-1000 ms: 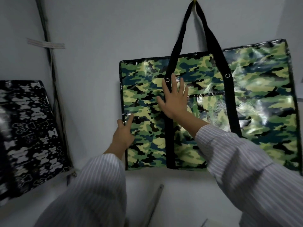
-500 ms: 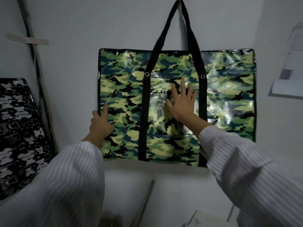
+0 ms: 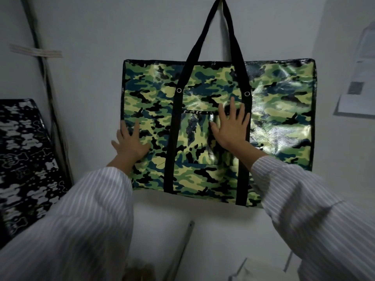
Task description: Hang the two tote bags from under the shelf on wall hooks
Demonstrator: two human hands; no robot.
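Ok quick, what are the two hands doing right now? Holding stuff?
Left hand: open, fingers spread, flat against the left edge of the camouflage tote bag, holding nothing.
Right hand: open, palm flat on the bag's front, holding nothing.

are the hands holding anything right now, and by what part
Nothing is gripped. Both hands lie flat and open on the camouflage tote bag: the left hand at its left edge, the right hand on the front pocket.
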